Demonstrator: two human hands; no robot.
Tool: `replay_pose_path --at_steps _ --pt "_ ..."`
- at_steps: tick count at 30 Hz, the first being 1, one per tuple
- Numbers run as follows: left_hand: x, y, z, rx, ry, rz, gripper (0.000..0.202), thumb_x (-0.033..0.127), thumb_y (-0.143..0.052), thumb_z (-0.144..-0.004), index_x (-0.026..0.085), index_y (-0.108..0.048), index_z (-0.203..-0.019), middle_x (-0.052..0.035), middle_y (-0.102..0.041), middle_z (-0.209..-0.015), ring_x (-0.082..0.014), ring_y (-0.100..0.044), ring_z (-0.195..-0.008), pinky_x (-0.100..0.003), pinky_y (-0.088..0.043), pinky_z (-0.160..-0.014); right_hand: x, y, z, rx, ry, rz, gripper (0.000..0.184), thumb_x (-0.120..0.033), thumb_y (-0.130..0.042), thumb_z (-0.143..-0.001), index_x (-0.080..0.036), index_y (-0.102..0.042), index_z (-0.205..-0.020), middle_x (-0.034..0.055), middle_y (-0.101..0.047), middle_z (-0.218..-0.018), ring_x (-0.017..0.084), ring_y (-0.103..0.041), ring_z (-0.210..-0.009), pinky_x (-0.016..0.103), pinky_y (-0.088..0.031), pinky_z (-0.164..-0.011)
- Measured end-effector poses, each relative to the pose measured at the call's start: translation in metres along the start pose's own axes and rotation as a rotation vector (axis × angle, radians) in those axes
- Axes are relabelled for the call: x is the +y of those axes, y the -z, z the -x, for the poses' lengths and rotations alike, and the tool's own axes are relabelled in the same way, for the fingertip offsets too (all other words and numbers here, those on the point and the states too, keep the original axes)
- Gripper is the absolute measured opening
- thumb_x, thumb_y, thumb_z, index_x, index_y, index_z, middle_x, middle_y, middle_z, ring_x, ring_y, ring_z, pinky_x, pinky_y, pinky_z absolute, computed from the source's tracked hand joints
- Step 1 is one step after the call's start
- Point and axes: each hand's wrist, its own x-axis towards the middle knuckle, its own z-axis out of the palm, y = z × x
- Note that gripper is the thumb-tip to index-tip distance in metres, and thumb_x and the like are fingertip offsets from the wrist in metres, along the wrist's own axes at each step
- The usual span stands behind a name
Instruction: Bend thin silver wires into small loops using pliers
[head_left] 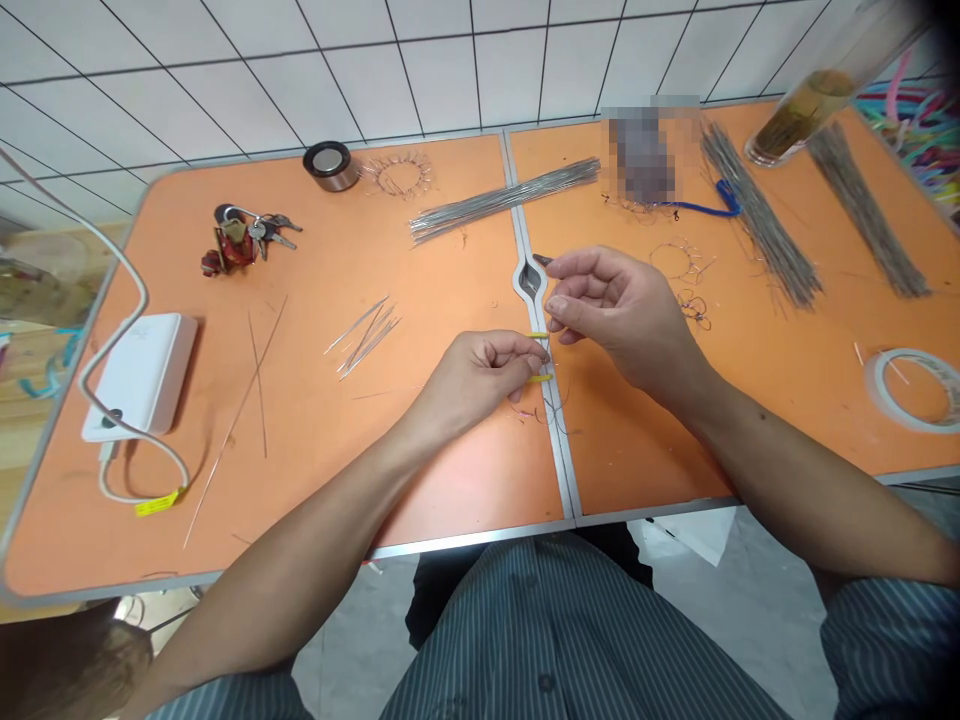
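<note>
My left hand [491,370] is closed in a pinch near the table's middle seam. Between its thumb and fingers is a bit of thin wire, with fine curled wire [556,405] showing just below. Two yellow handle-like pieces [540,378] stick out beside these fingertips; the tool they belong to is mostly hidden. My right hand [622,310] hovers to the right, fingers curled and thumb drawn in. Whatever it pinches, if anything, is too small to make out. By its index fingertip a dark narrow tip [541,260] shows.
Wire bundles [502,203] lie at the back and right. Short wire pieces [365,338], keys [259,232], a tape roll [330,165] and a cabled white power bank [142,375] are on the left. A glass of tea [802,115] and white tape ring [877,385] stand right.
</note>
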Motion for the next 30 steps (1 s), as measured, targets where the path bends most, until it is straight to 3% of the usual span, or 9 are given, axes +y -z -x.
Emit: replay_pose_path --at_steps 9,21,26,30 --pt "0.003 0.0 -0.001 -0.013 0.068 0.077 0.006 0.025 -0.08 -0.086 0.021 -0.082 -0.081 0.002 -0.06 -0.056 -0.0109 -0.051 -0.052 -0.026 -0.04 -0.054 0.005 -0.004 0.0 -0.065 -0.041 -0.034 0.023 -0.034 -0.091 -0.082 -0.025 -0.076 -0.096 0.0016 -0.074 -0.084 0.02 -0.073 -0.073 0.041 -0.066 -0.073" --pt "-0.001 0.001 -0.002 0.0 0.108 0.09 0.012 0.031 -0.083 -0.083 0.02 -0.079 -0.082 0.0001 -0.064 -0.06 -0.0091 -0.047 -0.049 -0.025 -0.026 -0.045 0.01 -0.004 -0.002 -0.118 -0.091 -0.044 0.022 -0.024 -0.09 -0.079 -0.023 -0.075 -0.095 0.0015 -0.075 -0.079 0.018 -0.071 -0.071 0.034 -0.06 -0.067" --pt "-0.001 -0.001 -0.003 -0.002 0.117 0.061 0.009 0.026 -0.08 -0.082 0.017 -0.078 -0.085 -0.0011 -0.069 -0.068 -0.0094 -0.056 -0.058 -0.022 -0.032 -0.05 0.016 -0.002 -0.004 -0.14 -0.066 -0.058 0.023 -0.026 -0.09 -0.08 -0.021 -0.075 -0.097 0.001 -0.075 -0.078 0.016 -0.07 -0.069 0.03 -0.06 -0.065" --pt "0.0 -0.002 -0.004 -0.011 0.159 0.105 0.009 0.024 -0.078 -0.083 0.016 -0.078 -0.087 -0.0014 -0.069 -0.069 -0.0102 -0.057 -0.059 -0.023 -0.03 -0.049 0.017 -0.001 -0.004 -0.143 -0.054 -0.073 0.025 -0.031 -0.092 -0.08 -0.02 -0.076 -0.096 0.0005 -0.075 -0.08 0.015 -0.07 -0.068 0.03 -0.061 -0.066"
